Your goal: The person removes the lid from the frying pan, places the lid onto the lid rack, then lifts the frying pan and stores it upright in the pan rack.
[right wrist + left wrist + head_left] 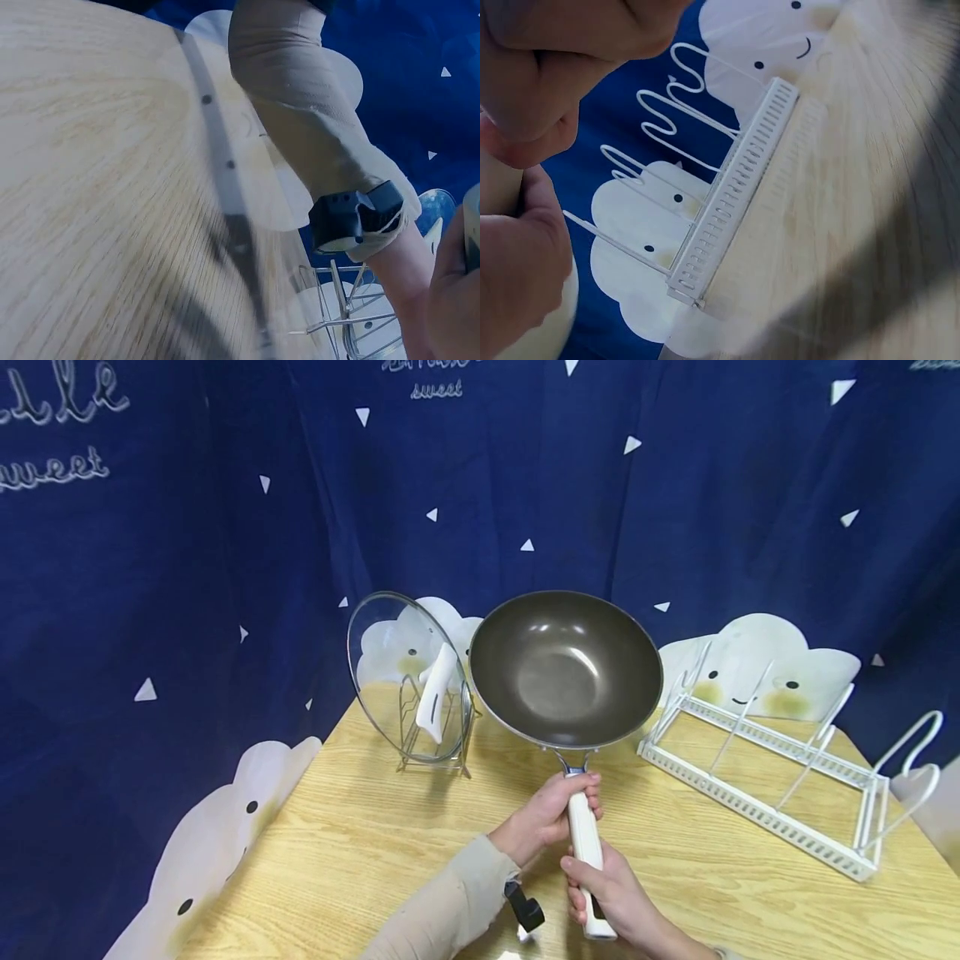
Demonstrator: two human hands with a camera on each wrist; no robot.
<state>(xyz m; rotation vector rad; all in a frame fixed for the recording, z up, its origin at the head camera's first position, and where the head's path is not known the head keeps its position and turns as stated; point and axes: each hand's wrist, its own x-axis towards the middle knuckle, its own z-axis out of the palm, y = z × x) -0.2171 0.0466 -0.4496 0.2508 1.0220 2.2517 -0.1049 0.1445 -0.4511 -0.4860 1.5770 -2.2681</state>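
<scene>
Lettering all on the navy curtain (480, 460) behind the wok (566, 672); positions taken from the wok.

Far up and left of the wok: large word "sweet" (54, 469), pale lowercase script, its start running to the head view's left edge. Above it, a bigger script word (67, 393), front part cut off; ending reads "le".

Above the wok, slightly left: smaller word "sweet" (437, 391), same script, whole. Line over it (431, 363) clipped by the top edge, not readable with certainty.

Far up and right of the wok: lettering fragment (933, 364), too clipped to read.
</scene>
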